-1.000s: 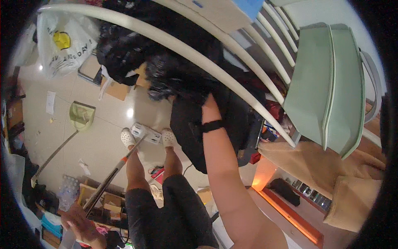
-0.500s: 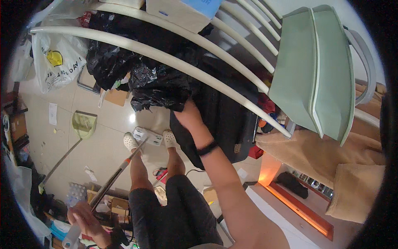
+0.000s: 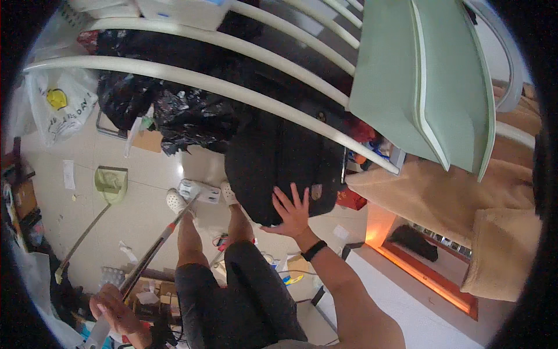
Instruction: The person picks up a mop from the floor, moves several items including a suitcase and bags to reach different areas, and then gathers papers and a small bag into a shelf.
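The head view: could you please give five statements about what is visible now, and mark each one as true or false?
1. The right hand rests open on the black case. True.
2. The left hand is empty. False: the left hand holds a pole.
3. Both shoes are white. True.
4. The green dustpan lies to the right of the shoes. False: the green dustpan lies to their left.
5. The white plastic bag has a yellow print. True.
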The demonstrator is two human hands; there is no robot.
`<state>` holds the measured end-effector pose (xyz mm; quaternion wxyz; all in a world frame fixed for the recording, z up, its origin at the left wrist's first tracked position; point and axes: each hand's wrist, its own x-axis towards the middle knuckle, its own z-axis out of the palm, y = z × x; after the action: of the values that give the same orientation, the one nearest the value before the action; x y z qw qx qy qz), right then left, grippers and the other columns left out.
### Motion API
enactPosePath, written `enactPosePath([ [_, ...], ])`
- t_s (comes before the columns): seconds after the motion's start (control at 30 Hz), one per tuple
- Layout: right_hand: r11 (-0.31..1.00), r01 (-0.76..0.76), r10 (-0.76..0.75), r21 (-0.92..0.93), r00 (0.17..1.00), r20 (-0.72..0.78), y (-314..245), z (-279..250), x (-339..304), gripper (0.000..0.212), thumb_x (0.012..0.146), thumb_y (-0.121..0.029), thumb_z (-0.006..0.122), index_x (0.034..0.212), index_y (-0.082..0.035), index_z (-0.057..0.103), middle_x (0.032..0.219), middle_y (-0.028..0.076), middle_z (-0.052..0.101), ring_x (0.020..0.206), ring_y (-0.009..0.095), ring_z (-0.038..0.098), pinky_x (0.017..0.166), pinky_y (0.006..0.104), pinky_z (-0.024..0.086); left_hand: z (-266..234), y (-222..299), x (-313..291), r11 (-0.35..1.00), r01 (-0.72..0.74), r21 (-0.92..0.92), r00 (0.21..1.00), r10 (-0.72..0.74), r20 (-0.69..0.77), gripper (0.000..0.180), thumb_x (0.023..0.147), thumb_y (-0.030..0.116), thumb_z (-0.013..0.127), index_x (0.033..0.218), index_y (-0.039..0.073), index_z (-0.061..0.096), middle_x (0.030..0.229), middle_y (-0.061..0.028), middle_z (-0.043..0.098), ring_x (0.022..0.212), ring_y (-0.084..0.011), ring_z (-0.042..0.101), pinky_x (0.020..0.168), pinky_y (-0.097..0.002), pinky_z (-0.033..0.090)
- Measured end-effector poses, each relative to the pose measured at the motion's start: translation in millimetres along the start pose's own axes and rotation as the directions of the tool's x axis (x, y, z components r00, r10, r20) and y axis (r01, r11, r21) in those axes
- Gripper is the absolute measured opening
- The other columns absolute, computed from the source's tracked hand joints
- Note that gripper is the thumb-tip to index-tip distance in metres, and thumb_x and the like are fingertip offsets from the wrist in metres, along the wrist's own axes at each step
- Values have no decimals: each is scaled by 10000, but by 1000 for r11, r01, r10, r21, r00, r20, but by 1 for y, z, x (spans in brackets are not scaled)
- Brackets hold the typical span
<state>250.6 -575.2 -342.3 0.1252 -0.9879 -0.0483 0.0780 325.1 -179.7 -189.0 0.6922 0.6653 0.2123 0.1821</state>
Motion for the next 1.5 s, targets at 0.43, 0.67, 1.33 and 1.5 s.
enactPosePath([
  [0.43, 997, -61, 70, 48, 975, -210, -5, -2, 99, 746, 519, -526, 699, 1094, -72, 560, 1327, 21, 400, 1294, 343, 229, 1008, 607, 133, -12, -2, -1, 996, -35, 79, 957, 11, 290, 255, 896, 152, 452, 692, 102, 308, 556, -6, 266, 522, -100, 264, 483, -261, 205],
  [0.67, 988, -24, 68, 151, 954, -291, -6, -17, 110, 598, 567, -415, 718, 1026, -54, 592, 1273, 40, 467, 1254, 338, 320, 1009, 572, 190, -12, -1, 1, 997, -76, -15, 918, 76, 390, 235, 901, 147, 425, 699, 124, 307, 517, 18, 250, 459, -83, 231, 437, -239, 185],
  [1.33, 653, -537, 753, 535, 536, -381, 154, -27, 107, 954, 578, -493, 762, 1166, 162, 394, 1107, 263, 527, 1050, 288, 515, 931, 327, 370, 10, -12, -18, 997, 44, -57, 999, -43, 19, 304, 869, 203, 531, 678, 127, 307, 531, 10, 279, 493, -102, 275, 464, -253, 234],
  [1.5, 727, -376, 655, 574, 630, -417, 145, -44, 141, 778, 571, -384, 809, 1099, 98, 501, 1042, 196, 583, 973, 232, 553, 875, 302, 409, 7, -5, -6, 999, 46, -25, 954, -36, 297, 225, 891, 126, 492, 730, 183, 346, 539, 23, 333, 508, -129, 290, 541, -267, 278],
])
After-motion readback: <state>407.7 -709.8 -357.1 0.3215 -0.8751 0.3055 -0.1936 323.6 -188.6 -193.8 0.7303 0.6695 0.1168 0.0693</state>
